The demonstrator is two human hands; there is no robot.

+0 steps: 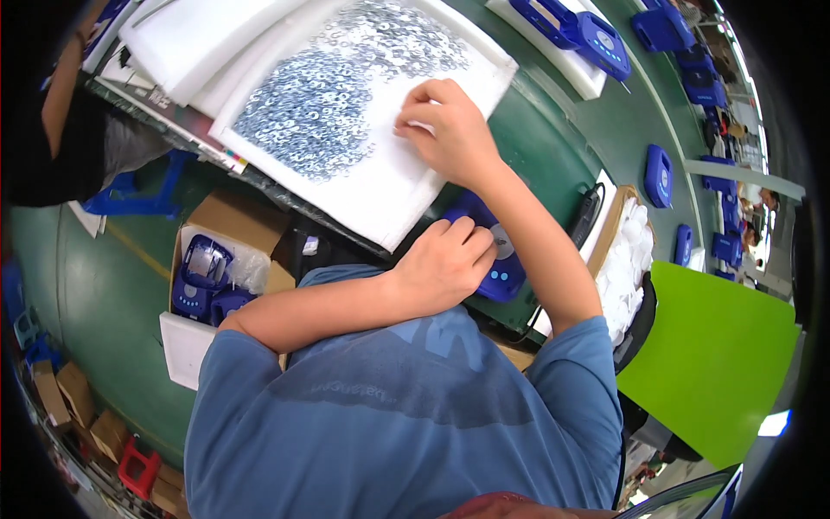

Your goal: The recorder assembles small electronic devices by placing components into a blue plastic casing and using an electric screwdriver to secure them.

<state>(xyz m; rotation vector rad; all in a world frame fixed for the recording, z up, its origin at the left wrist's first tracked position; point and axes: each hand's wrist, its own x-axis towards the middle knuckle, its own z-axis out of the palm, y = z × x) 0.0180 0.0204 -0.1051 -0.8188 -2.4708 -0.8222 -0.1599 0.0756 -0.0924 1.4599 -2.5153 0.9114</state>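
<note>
Right hand (450,125) bunched, thumb and fingers nearly meeting above the bare part of a white tray (380,203); whether it pinches a washer I can't tell from here; left hand (445,266) loosely curled over a blue device (501,281) by the near edge of the green bench (545,130), its hold hidden too; loose washers (307,112) cover the tray's left and far parts; off that near edge, a carton (229,216) of blue units; green floor (112,277) beyond, a blue stool (143,197), another person (65,156) leftward; a lime panel (709,355) rightward.
</note>
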